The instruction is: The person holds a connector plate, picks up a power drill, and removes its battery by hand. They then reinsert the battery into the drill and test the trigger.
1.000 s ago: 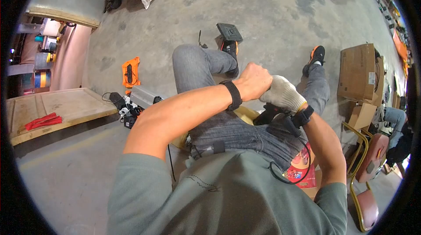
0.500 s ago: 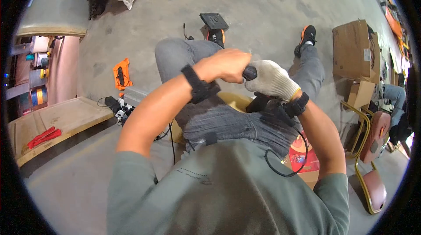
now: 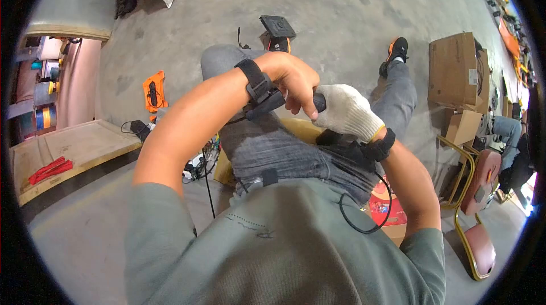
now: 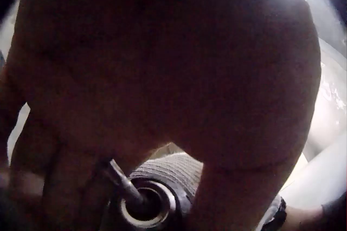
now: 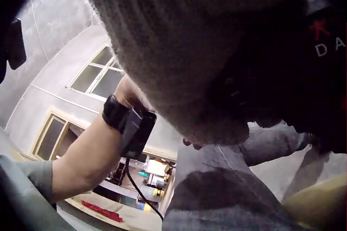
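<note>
My right hand [image 3: 347,112], in a white knitted glove, grips a black power drill [image 5: 293,63] with a red star and white letters on its side. The nose of the drill, its chuck [image 3: 320,102], sticks out of the glove toward my bare left hand [image 3: 293,80]. Thumb and curled fingers of the left hand lie around that chuck. In the left wrist view a thin metal bit [image 4: 123,182] rises at a slant from the round chuck opening, its tip close to the fingers. Most of the drill is hidden by the glove in the head view.
Black straps with small devices [image 3: 264,103] sit on both wrists, with a cable [image 3: 372,230] at the right. On the left a wooden bench [image 3: 74,157] bears red gloves [image 3: 51,169]. An orange piece [image 3: 153,91], cardboard box [image 3: 452,69] and folding chair [image 3: 482,182] stand around.
The left hand first covered the nose of the drill, then rolled over, its wrist turning so that the thumb now shows beside the chuck. The gloved hand keeps its grip. The head view has shifted.
</note>
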The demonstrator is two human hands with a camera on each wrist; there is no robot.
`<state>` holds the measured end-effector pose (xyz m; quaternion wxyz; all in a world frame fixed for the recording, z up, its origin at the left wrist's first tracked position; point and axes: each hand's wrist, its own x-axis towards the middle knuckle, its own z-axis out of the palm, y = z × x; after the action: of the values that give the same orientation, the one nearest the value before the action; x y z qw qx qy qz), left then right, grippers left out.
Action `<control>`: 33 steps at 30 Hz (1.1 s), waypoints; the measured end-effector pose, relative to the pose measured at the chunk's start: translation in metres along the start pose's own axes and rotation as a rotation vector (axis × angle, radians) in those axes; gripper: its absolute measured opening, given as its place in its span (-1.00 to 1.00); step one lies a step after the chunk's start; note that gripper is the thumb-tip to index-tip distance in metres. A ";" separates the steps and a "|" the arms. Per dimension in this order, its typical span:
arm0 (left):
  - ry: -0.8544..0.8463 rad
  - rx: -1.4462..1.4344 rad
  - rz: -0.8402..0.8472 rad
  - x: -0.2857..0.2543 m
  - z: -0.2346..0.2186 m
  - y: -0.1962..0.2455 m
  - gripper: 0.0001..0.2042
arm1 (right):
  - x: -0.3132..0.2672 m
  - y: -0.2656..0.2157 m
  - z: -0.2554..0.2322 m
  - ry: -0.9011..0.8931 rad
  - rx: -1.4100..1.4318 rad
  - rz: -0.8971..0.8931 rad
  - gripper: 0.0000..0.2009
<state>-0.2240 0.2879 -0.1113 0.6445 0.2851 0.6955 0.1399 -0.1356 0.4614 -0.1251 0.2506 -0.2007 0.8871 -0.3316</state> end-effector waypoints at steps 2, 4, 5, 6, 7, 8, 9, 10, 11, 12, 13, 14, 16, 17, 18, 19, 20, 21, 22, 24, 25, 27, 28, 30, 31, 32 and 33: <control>-0.026 -0.054 0.012 -0.004 0.000 -0.001 -0.48 | -0.002 -0.001 0.000 -0.010 -0.004 0.007 -0.64; 0.064 -0.305 0.137 -0.012 -0.003 -0.010 -0.48 | -0.004 -0.001 -0.005 -0.048 -0.022 0.046 -0.65; 0.059 -0.309 0.141 -0.014 0.002 -0.014 -0.48 | -0.006 0.002 -0.006 -0.053 -0.022 0.051 -0.65; 0.138 -0.424 0.270 -0.017 0.009 -0.018 -0.47 | -0.009 0.008 -0.009 -0.029 0.000 0.040 -0.64; 0.217 -0.539 0.400 -0.019 0.016 -0.021 -0.46 | -0.012 0.013 -0.011 -0.005 0.023 0.030 -0.64; 0.200 -0.646 0.423 -0.020 0.021 -0.022 -0.47 | -0.017 0.019 -0.013 -0.001 0.093 0.022 -0.62; 0.193 -0.656 0.431 -0.017 0.031 -0.021 -0.47 | -0.022 0.022 -0.016 -0.012 0.090 0.032 -0.62; 0.263 -0.698 0.553 -0.012 0.043 -0.020 -0.47 | -0.028 0.024 -0.022 -0.028 0.098 0.050 -0.61; 0.333 -0.739 0.675 -0.007 0.054 -0.017 -0.48 | -0.033 0.025 -0.026 -0.042 0.105 0.070 -0.59; 0.341 -0.753 0.644 -0.009 0.063 -0.008 -0.47 | -0.038 0.027 -0.028 -0.048 0.098 0.091 -0.61; 0.335 -0.768 0.658 -0.008 0.070 -0.002 -0.47 | -0.043 0.028 -0.029 -0.060 0.089 0.105 -0.61; 0.351 -0.754 0.653 -0.005 0.076 0.003 -0.48 | -0.046 0.028 -0.029 -0.054 0.102 0.100 -0.63; 0.415 -0.732 0.646 0.000 0.082 0.006 -0.53 | -0.053 0.030 -0.027 -0.061 0.110 0.103 -0.65; 0.415 -0.742 0.652 0.004 0.083 0.005 -0.53 | -0.054 0.033 -0.023 -0.017 0.102 0.046 -0.66; 0.354 -0.877 0.606 0.009 0.082 0.001 -0.57 | -0.055 0.034 -0.020 0.026 0.097 -0.015 -0.68; 0.291 -1.010 0.554 0.012 0.081 -0.002 -0.59 | -0.056 0.032 -0.020 0.017 0.096 -0.017 -0.68; 0.297 -1.016 0.545 0.015 0.079 -0.003 -0.52 | -0.056 0.029 -0.020 0.016 0.084 -0.017 -0.68; 0.304 -1.025 0.543 0.016 0.077 -0.002 -0.52 | -0.055 0.026 -0.019 0.015 0.073 -0.020 -0.69; 0.196 -1.037 0.441 0.016 0.074 -0.001 -0.44 | -0.054 0.026 -0.016 0.008 0.074 -0.028 -0.69; 0.073 -1.020 0.333 0.008 0.072 0.010 -0.22 | -0.052 0.025 -0.010 0.039 0.113 -0.074 -0.70; 0.083 -1.025 0.327 0.009 0.073 0.012 -0.22 | -0.050 0.022 -0.010 0.034 0.116 -0.085 -0.70; -0.067 -0.891 0.292 0.010 0.073 0.014 -0.21 | -0.044 0.012 -0.013 -0.016 0.117 -0.171 -0.68; -0.114 -0.855 0.283 0.004 0.068 0.009 -0.25 | -0.042 0.016 -0.011 -0.012 0.046 -0.205 -0.66; -0.155 -0.784 0.273 0.000 0.065 0.003 -0.30 | -0.036 0.003 -0.010 0.004 -0.099 -0.216 -0.63; -0.195 -0.719 0.274 -0.001 0.063 0.001 -0.36 | -0.033 -0.005 -0.011 0.009 -0.252 -0.221 -0.60; -0.214 -0.697 0.212 -0.003 0.060 0.000 -0.53 | -0.032 -0.011 -0.012 0.000 -0.319 -0.260 -0.59; -0.212 -0.685 0.207 -0.004 0.059 0.000 -0.53 | -0.030 -0.016 -0.012 0.012 -0.319 -0.259 -0.59</control>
<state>-0.1664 0.2753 -0.1163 0.7536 0.1346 0.5052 0.3985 -0.1161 0.4721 -0.0970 0.1655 -0.3482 0.8967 -0.2173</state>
